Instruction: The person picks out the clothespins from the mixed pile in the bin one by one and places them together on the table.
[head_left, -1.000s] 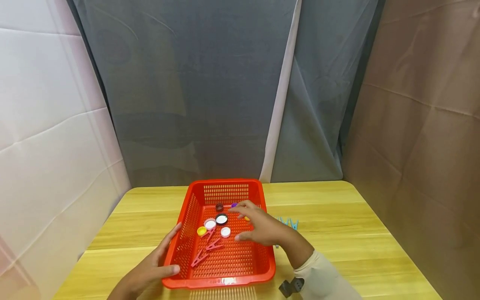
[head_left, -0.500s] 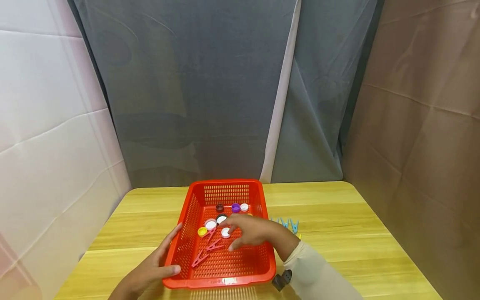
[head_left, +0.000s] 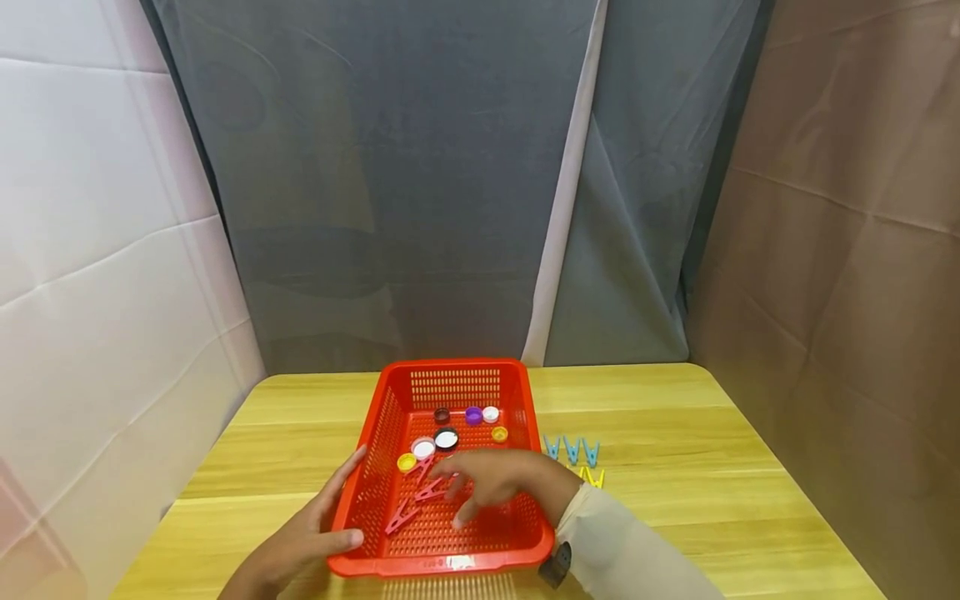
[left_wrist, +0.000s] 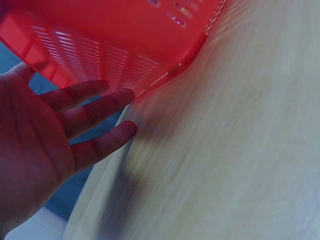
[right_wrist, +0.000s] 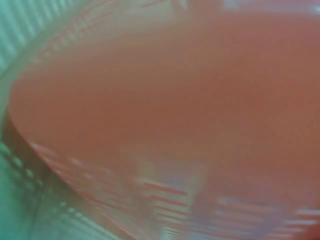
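Note:
A red plastic basket [head_left: 442,567] stands on the wooden table. My left hand [head_left: 303,533] rests against its left side, fingers spread and nearly straight in the left wrist view. Over the basket's inside, my right hand [head_left: 491,479] points down with thumb and fingers apart, nothing visible between them. Its fingertips are close to pink clothespins [head_left: 402,518] on the basket floor. Behind them lie bottle caps: a black-rimmed white cap [head_left: 446,439], a yellow cap [head_left: 407,462], a purple cap [head_left: 473,415] and others. The right wrist view is blurred; only the red basket wall [right_wrist: 165,115] fills it.
Right of the basket, blue clothespins [head_left: 572,451] stand in a row on the table [head_left: 675,467], with yellow clothespins [head_left: 592,477] in front, partly hidden by the right arm. A grey curtain [head_left: 420,208] hangs behind the table; cloth walls flank it.
My right hand has moved left and nearer within the basket, from above its right part towards the pink clothespins. It now covers the near white cap. The left hand stays on the rim.

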